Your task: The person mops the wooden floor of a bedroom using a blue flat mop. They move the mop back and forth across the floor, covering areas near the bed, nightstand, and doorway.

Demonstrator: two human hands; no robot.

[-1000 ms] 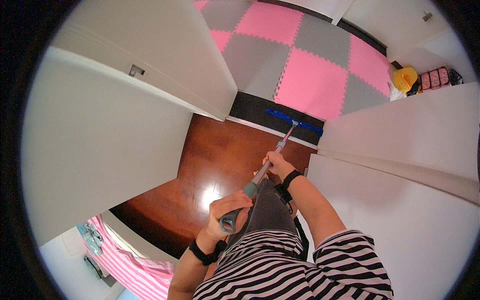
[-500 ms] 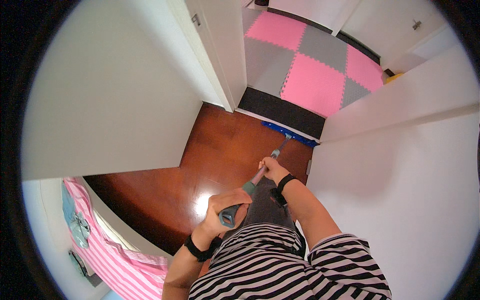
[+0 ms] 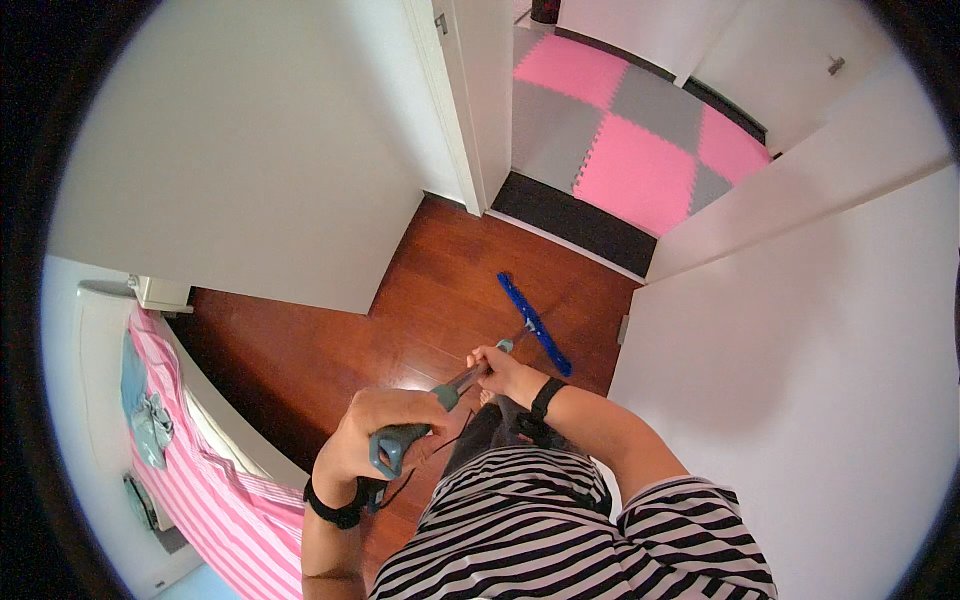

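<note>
Both my hands grip one long-handled flat mop, its pole (image 3: 466, 380) slanting away from me to a narrow blue mop head (image 3: 536, 324) on the wooden floor (image 3: 430, 270). My left hand (image 3: 385, 420) is wrapped round the upper end of the pole, where a grey-blue loop grip pokes out past the fingers. Farther down the pole, my right hand (image 3: 492, 370) is closed round the shaft, near a pale joint. The mop head lies at a slant on the boards, apart from the doorway threshold.
A large pale door (image 3: 250, 160) stands at the left. Beyond the doorway's dark strip (image 3: 575, 215) lie pink and grey foam mats (image 3: 635, 165). A white wall (image 3: 790, 350) rises close on the right. Pink striped bedding (image 3: 215, 480) is at the lower left.
The mop head has come back from the threshold toward me and swung to a steeper slant. Both hands have drawn back and to the left, still holding the pole.
</note>
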